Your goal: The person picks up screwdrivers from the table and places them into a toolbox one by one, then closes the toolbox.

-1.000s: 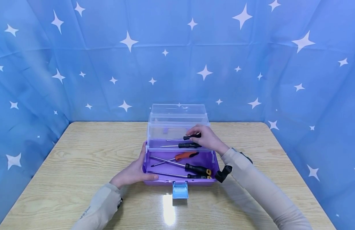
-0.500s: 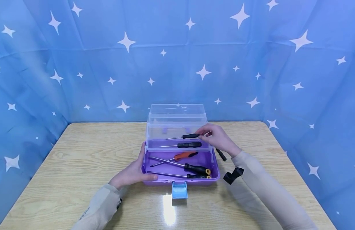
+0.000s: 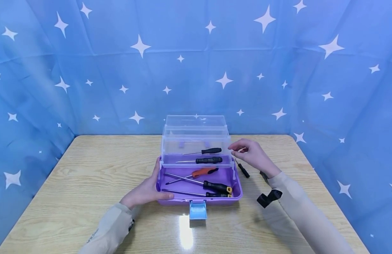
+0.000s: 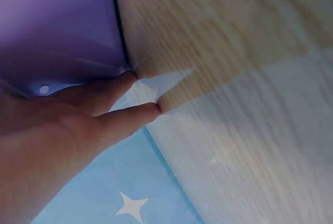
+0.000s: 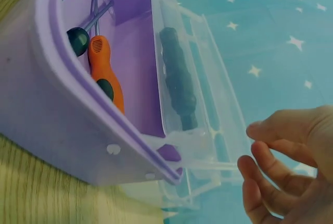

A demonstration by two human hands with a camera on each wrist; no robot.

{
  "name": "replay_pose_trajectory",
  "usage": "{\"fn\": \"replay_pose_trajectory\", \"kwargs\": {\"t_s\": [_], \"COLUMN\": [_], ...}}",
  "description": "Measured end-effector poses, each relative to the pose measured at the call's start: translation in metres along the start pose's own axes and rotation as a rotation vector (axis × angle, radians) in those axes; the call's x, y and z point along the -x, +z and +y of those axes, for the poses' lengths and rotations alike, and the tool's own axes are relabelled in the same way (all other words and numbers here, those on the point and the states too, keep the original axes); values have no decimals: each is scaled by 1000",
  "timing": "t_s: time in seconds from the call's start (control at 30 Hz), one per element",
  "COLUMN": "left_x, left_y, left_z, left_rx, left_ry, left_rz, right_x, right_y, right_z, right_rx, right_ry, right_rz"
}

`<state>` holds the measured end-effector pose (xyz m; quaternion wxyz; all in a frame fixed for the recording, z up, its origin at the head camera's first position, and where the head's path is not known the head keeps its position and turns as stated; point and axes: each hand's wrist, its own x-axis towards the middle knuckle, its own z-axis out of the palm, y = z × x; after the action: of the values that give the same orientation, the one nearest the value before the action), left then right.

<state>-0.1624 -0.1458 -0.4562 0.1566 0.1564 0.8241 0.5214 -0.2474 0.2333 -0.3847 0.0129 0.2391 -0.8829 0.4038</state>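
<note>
A purple toolbox (image 3: 170, 202) stands on the table with its lid raised. My left hand (image 3: 145, 192) rests against its left end, thumb at the front corner; in the left wrist view its straight fingers (image 4: 127, 117) extend beside the purple wall. Just right of the clear trays, my right hand (image 3: 251, 153) hangs in the air, fingers loosely bent and holding nothing. Two slim black screwdrivers lie in the clear trays, an upper one (image 3: 211, 150) and a lower one (image 3: 209, 160). In the purple bottom lie an orange-handled screwdriver (image 3: 204, 172) and two black-and-yellow ones, including a long one (image 3: 216, 186).
A small black screwdriver (image 3: 243, 170) lies on the table to the right of the toolbox, below my right hand. A blue latch (image 3: 198, 211) hangs open at the box's front. Behind the wooden table (image 3: 113, 158) hangs a blue star-patterned cloth (image 3: 183, 77).
My right hand has let go of the upper tray's slim black screwdriver and moved right, off the tray. The small screwdriver on the table has come into view. My left hand stays put.
</note>
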Motion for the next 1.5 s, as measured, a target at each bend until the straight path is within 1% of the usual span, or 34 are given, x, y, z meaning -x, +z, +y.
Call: {"fn": "replay_pose_trajectory", "kwargs": {"t_s": [0.13,0.43,0.7,0.87,1.13,1.33,1.5], "left_x": [0,1,0,0,1,1,1], "left_y": [-1,-1,-2,-2,-1,-1,-1], "left_z": [2,4,5,4,2,2,0], "left_rx": [3,-11,3,-1,3,0,3], "left_ry": [-3,-6,7,8,18,17,20], "left_rz": [-2,3,-2,-2,-4,-2,-4], "right_x": [4,11,20,25,37,45,52], "right_y": [-3,-10,-14,-17,-18,-19,-22], "right_z": [4,7,15,19,33,42,48], "right_rx": [2,-9,2,19,34,69,73], "right_ry": [-5,35,68,75,90,116,128], "right_rz": [7,-9,-8,-22,-43,-25,-17]}}
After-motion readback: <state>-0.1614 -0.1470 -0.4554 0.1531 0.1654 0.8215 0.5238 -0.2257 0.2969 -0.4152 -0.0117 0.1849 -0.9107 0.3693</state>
